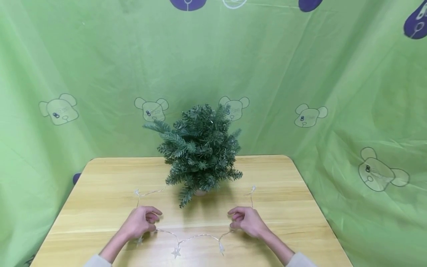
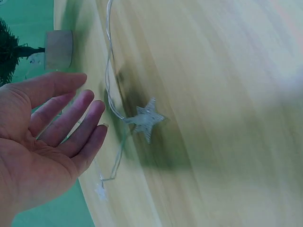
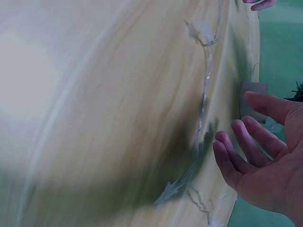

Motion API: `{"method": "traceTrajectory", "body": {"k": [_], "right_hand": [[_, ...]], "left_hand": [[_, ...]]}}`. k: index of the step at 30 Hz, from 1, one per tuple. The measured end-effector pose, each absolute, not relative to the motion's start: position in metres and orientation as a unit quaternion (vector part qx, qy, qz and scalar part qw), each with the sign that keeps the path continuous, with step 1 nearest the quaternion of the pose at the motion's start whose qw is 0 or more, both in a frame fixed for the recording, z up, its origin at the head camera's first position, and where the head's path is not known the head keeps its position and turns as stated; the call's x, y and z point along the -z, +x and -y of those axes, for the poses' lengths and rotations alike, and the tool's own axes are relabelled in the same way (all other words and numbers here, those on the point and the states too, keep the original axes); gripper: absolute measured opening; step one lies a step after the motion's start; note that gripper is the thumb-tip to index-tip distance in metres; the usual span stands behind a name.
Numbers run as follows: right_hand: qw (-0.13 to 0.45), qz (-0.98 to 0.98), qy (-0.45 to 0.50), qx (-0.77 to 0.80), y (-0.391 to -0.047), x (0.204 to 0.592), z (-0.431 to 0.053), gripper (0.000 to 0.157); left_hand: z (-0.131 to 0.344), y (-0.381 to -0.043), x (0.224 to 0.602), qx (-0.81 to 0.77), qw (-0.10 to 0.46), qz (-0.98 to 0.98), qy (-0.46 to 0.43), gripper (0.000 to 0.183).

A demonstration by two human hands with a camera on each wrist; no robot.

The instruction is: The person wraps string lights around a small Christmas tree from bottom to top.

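Note:
A string of star lights with clear wire lies on the table, curving along the near side of a small artificial Christmas tree. My left hand hovers over the left stretch of wire, its fingers loosely bent with nothing between them. In the left wrist view, a clear star lies just beyond those fingertips. On the other side, my right hand is held above the right stretch, fingers relaxed and holding nothing. Another star rests near it in the right wrist view. Parts of the wire are hidden under both hands.
The tree stands on a round, pale base toward the back of the wooden table. A green curtain with printed bear heads hangs behind the table and along its sides.

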State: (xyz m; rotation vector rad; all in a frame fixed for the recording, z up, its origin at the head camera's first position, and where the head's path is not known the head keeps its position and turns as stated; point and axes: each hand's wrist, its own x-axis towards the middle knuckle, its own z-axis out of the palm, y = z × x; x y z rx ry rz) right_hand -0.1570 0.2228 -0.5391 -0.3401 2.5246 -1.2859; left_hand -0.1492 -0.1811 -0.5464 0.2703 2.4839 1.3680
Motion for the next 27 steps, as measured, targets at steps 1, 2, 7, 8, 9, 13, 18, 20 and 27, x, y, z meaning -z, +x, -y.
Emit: {"method": "traceTrajectory", "body": {"k": [1,2,7,8,9,13,18,20,27], "right_hand": [[0.144,-0.877,-0.118,0.443,-0.156,0.54,-0.225,0.044],[0.143,-0.879,-0.118,0.439,-0.156,0.541,-0.226,0.043],[0.144,-0.883,-0.123,0.43,-0.152,0.544,-0.232,0.038],[0.144,-0.884,-0.124,0.428,-0.152,0.545,-0.233,0.037],[0.145,-0.883,-0.124,0.428,-0.151,0.546,-0.234,0.036],[0.151,-0.884,-0.122,0.426,-0.149,0.55,-0.239,0.033],[0.157,-0.884,-0.119,0.425,-0.147,0.555,-0.244,0.034],[0.157,-0.885,-0.118,0.423,-0.147,0.556,-0.245,0.034],[0.154,-0.887,-0.121,0.419,-0.146,0.559,-0.246,0.033]], "left_hand": [[0.182,-0.149,0.547,-0.474,0.145,-0.863,0.094,0.048],[0.183,-0.149,0.548,-0.473,0.144,-0.864,0.094,0.047],[0.186,-0.147,0.551,-0.475,0.146,-0.864,0.08,0.049],[0.186,-0.146,0.552,-0.475,0.146,-0.864,0.076,0.049],[0.186,-0.146,0.553,-0.476,0.146,-0.864,0.071,0.049],[0.186,-0.143,0.556,-0.475,0.142,-0.867,0.052,0.049],[0.185,-0.14,0.56,-0.48,0.142,-0.865,0.037,0.052],[0.184,-0.14,0.561,-0.485,0.141,-0.863,0.034,0.053],[0.183,-0.141,0.564,-0.491,0.14,-0.859,0.032,0.054]]}}
